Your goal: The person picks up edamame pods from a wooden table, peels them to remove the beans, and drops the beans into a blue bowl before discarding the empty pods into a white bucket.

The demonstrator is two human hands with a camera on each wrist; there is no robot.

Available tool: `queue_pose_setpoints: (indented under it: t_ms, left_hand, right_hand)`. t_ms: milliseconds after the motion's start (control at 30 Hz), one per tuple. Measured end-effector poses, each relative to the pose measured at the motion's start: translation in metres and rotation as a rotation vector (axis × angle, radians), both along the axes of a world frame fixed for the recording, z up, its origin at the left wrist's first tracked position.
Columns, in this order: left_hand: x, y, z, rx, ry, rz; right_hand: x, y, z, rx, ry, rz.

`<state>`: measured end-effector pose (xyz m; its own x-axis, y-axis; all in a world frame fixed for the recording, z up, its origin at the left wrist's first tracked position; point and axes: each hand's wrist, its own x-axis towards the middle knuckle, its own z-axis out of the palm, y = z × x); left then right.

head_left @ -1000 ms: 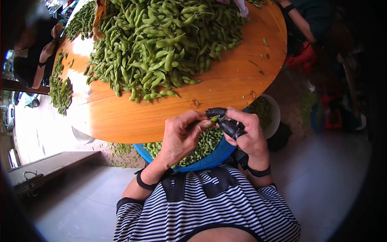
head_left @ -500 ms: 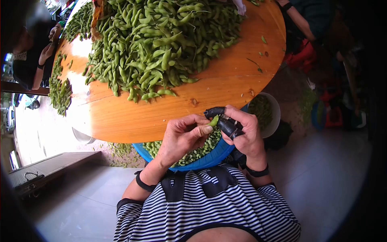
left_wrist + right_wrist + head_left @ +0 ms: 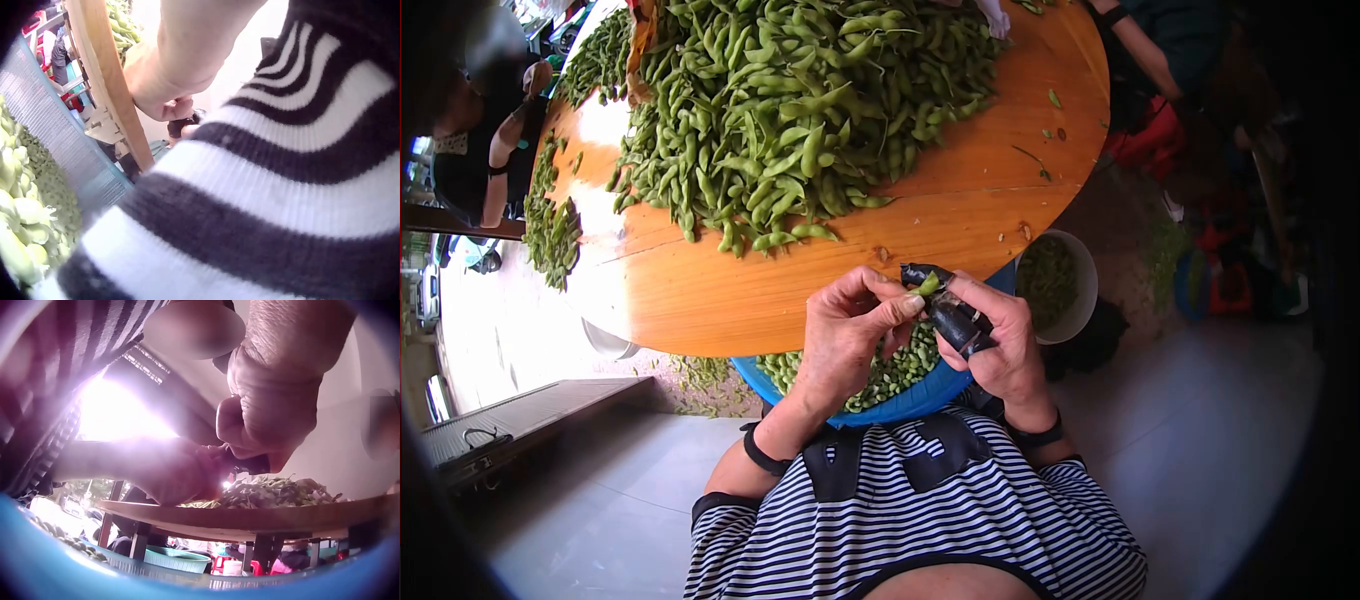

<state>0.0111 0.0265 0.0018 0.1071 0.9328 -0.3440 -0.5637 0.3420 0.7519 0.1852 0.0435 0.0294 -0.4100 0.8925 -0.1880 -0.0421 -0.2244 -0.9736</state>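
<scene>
In the head view, my left hand pinches a green soybean pod between thumb and forefinger. My right hand meets it from the other side, black covers on its thumb and forefinger. Those two covered digits close on the pod's far end. Directly below is a blue basin holding shelled green beans. The right wrist view shows both hands close together, the right hand with curled fingers; the pod is hidden there.
A large heap of pods covers much of the round wooden table. A white bucket stands right of the basin. Pod shells litter the floor at left. Other people's arms show at the table's far sides.
Both hands stay together at the pod. The black-covered fingers have shifted slightly left and closed over the pod, which showed more fully half a second ago.
</scene>
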Motion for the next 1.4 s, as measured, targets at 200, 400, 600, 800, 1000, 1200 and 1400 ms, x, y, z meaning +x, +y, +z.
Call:
queue_pose_setpoints:
  t_ms: [200,400,600,800,1000,1200,1400]
  left_hand:
    - [0.006,-0.005,-0.001,0.040,0.119,0.065]
    - [0.002,-0.006,-0.008,-0.130,-0.459,-0.092]
    - [0.000,-0.005,0.001,-0.016,0.017,-0.100]
    - [-0.004,0.002,-0.003,0.504,0.638,0.040]
    - [-0.017,0.007,0.003,0.263,0.230,-0.170]
    - [-0.010,0.001,0.009,-0.049,0.027,-0.217]
    - [-0.007,-0.004,0.003,0.264,0.575,-0.165]
  right_hand:
    - [0.000,0.002,-0.007,0.087,-0.006,0.011]
    - [0.005,0.006,-0.020,-0.019,0.342,0.050]
    - [0.004,0.006,-0.008,0.021,0.063,0.063]
    - [0.001,0.006,-0.008,0.260,-0.302,0.107]
    - [0.009,0.012,-0.010,0.537,-0.230,0.188]
    - [0.013,0.014,0.001,-0.095,-0.067,0.260]
    - [0.011,0.011,-0.007,0.152,-0.170,0.204]
